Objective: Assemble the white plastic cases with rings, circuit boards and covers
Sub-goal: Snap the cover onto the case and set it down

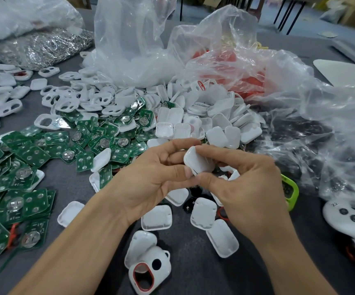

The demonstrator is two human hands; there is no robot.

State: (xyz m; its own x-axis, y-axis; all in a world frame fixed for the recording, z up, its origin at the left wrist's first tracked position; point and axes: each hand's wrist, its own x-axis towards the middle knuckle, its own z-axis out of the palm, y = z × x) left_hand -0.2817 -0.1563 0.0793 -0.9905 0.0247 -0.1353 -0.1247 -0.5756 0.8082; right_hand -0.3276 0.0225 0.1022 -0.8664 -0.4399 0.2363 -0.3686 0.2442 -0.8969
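Both hands hold one white plastic case (196, 161) above the table's middle. My left hand (151, 179) pinches it from the left with thumb and fingers. My right hand (246, 184) grips it from the right, fingers curled over its top. Green circuit boards (29, 167) lie heaped at the left. White covers (210, 124) are piled behind the hands, and several more (157, 218) lie loose below them. White front frames with holes (70, 96) are spread at the back left. A frame fitted with a red ring (148, 271) lies near the front edge.
Clear plastic bags (134, 39) stand at the back, one holding red parts (246, 79). A bag of metal rings (44, 47) sits far left. A green timer (289, 190) and a white device (349, 216) lie at the right on the grey table (193, 273).
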